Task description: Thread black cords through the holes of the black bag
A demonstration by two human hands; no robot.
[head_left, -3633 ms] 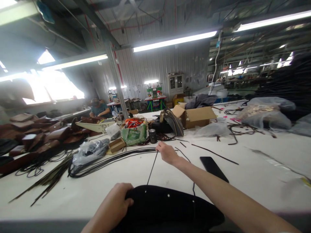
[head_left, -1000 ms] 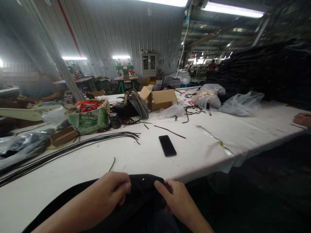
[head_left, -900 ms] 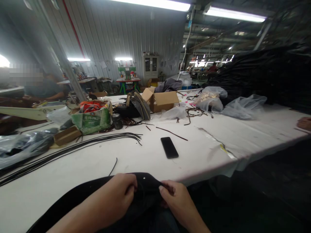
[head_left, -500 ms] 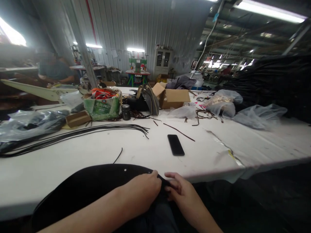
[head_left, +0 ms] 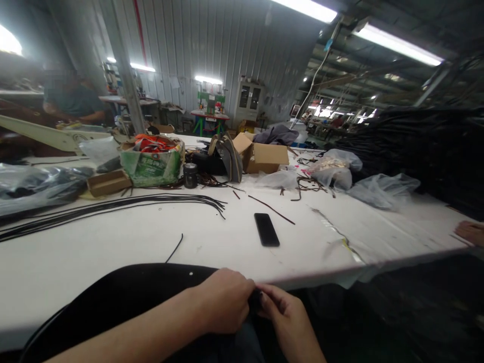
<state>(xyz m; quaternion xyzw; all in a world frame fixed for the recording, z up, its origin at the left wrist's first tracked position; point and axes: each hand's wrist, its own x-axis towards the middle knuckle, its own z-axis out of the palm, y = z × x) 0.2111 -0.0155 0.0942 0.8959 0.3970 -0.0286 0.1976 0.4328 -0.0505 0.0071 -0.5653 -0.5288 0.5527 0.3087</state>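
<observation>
A large black piece [head_left: 139, 297] with a rounded edge and a small white hole lies over the table's near edge. My left hand [head_left: 227, 300] is closed on its right end, fingers curled under and partly hidden. Close beside it, my right hand [head_left: 283, 312] pinches the same end between thumb and fingers. A black phone [head_left: 266, 230] rests on the white table [head_left: 219, 242] beyond my hands. One short black cord [head_left: 174, 248] lies just past the black piece.
Long black cords [head_left: 124, 204] stretch across the left. Behind them stand a green bag [head_left: 151, 164], a dark jar [head_left: 190, 175] and a cardboard box [head_left: 266, 157]. Plastic bags [head_left: 383, 190] lie at right. Another person's hand [head_left: 470, 233] rests at the right edge; a person [head_left: 75, 101] sits far left.
My right hand has closed in on the end of the black piece, next to my left hand. Another person's hand has appeared at the right edge. The view has shifted slightly.
</observation>
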